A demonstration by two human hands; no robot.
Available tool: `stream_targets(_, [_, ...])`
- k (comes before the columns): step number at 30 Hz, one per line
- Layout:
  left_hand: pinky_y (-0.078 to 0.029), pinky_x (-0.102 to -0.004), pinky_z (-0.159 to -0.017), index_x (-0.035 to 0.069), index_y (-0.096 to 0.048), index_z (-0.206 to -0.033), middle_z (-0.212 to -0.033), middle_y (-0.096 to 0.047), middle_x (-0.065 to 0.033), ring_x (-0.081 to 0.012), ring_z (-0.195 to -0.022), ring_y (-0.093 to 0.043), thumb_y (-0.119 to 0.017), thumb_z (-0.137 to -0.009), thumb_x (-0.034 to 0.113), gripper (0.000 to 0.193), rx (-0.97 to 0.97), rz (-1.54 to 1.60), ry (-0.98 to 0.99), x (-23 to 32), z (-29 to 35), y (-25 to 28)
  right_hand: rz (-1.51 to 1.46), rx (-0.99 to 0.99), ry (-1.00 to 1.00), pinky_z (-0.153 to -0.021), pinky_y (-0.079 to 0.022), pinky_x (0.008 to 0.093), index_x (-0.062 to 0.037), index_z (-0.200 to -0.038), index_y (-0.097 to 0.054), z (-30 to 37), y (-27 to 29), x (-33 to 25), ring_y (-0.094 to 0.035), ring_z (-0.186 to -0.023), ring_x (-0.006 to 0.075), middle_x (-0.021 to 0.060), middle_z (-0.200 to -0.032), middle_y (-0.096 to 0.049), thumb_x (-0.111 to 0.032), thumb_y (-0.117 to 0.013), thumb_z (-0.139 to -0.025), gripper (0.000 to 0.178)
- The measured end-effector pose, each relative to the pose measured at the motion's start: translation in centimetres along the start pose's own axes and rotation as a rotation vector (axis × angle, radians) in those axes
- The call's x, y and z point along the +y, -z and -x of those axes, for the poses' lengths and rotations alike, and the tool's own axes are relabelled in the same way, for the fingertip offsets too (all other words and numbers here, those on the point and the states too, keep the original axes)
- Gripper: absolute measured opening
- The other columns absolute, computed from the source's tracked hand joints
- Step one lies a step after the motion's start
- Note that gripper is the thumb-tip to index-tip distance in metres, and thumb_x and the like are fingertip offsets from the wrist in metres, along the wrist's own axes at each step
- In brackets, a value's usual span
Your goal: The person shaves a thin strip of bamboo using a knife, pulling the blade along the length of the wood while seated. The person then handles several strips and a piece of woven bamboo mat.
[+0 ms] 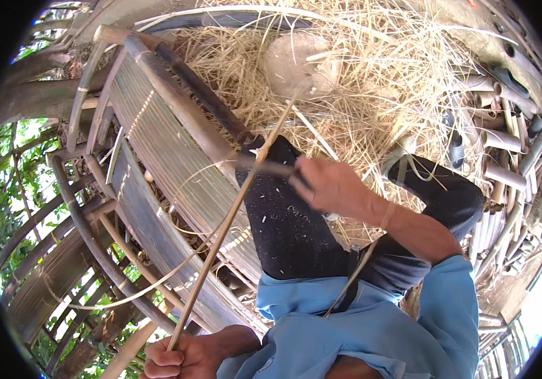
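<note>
My left hand (179,357), at the lower left, is closed round the near end of a long thin bamboo strip (215,249). The strip slants up and away over my left thigh to the straw. My right hand (337,189) grips what looks like a knife (276,168), smeared by motion, its blade pointing left across the strip. Where blade and strip cross, a pale shaving or nick (261,151) shows; whether they touch I cannot tell. A thin peeled sliver (151,289) curls away to the left of the strip.
Straw-like shavings (372,107) cover the ground ahead, around a round flat stone (296,63). To the left stands a slatted bamboo bench (170,151) beside a railing (81,215). Cut bamboo tubes (501,140) are stacked at the right. My legs (290,227) are in dark trousers.
</note>
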State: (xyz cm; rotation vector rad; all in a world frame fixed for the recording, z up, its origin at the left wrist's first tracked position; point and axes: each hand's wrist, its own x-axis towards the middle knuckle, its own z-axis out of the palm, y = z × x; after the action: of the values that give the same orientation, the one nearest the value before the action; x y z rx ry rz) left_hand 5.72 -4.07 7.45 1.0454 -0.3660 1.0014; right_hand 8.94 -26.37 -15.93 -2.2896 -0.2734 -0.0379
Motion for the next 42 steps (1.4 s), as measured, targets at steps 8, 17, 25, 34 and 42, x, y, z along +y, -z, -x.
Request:
stream_targets(8, [-0.014, -0.0227, -0.040, 0.019, -0.036, -0.076, -0.057, -0.016, 0.0095, -0.0038, -0.042, -0.014, -0.039, -0.109, 0.038, 0.038, -0.132, 0.146, 0.073, -1.4, -0.6, -0.1, 0.112, -0.033, -0.235, -0.046, -0.050, 0.0457, -0.0031, -0.102, -0.045, -1.4, -4.7, 14.0, -0.062, -0.054, 0.0365, 0.0177, -0.067, -0.062, -0.024, -0.060, -0.097, 0.027])
stream_targets(17, [-0.016, -0.0235, -0.041, 0.015, -0.042, -0.080, -0.060, -0.021, 0.0085, -0.0041, -0.044, -0.016, -0.040, -0.108, 0.040, 0.037, -0.108, 0.050, 0.013, -1.9, -0.7, -0.7, 0.098, -0.004, -0.672, -0.072, -0.050, 0.0590, -0.0025, -0.111, -0.047, 3.8, -8.5, 23.0, -0.066, -0.082, 0.0495, 0.0292, -0.084, -0.067, -0.026, -0.060, -0.095, 0.030])
stream_targets(25, [-0.016, -0.0237, -0.042, 0.015, -0.041, -0.080, -0.061, -0.022, 0.0077, -0.0047, -0.045, -0.018, -0.040, -0.108, 0.043, 0.039, -0.132, 0.170, -0.047, -2.1, 0.3, -1.6, -0.073, -0.065, -0.534, -0.060, -0.052, 0.0531, -0.0035, -0.110, -0.049, -0.2, -1.3, 7.5, -0.065, -0.066, 0.0452, 0.0256, -0.074, -0.065, -0.027, -0.060, -0.097, 0.029])
stream_targets(34, [-0.017, -0.0242, -0.043, 0.016, -0.040, -0.080, -0.063, -0.025, 0.0066, -0.0058, -0.047, -0.020, -0.040, -0.108, 0.047, 0.042, -0.141, 0.222, -0.036, -1.6, 1.9, -1.2, -0.048, 0.133, 0.079, -0.039, -0.050, 0.0368, -0.0092, -0.101, -0.059, 2.7, 2.9, -9.6, -0.058, -0.047, 0.0240, 0.0082, -0.068, -0.052, -0.025, -0.071, -0.091, 0.022])
stream_targets(42, [-0.018, -0.0258, -0.047, 0.016, -0.037, -0.079, -0.066, -0.026, 0.0052, -0.0081, -0.051, -0.019, -0.037, -0.107, 0.054, 0.047, -0.121, 0.264, 0.008, -1.7, 1.8, -1.6, -0.078, 0.076, 0.037, -0.039, -0.050, 0.0364, -0.0075, -0.102, -0.060, 2.3, 2.2, -8.7, -0.060, -0.050, 0.0229, 0.0079, -0.067, -0.052, -0.019, -0.069, -0.089, 0.020])
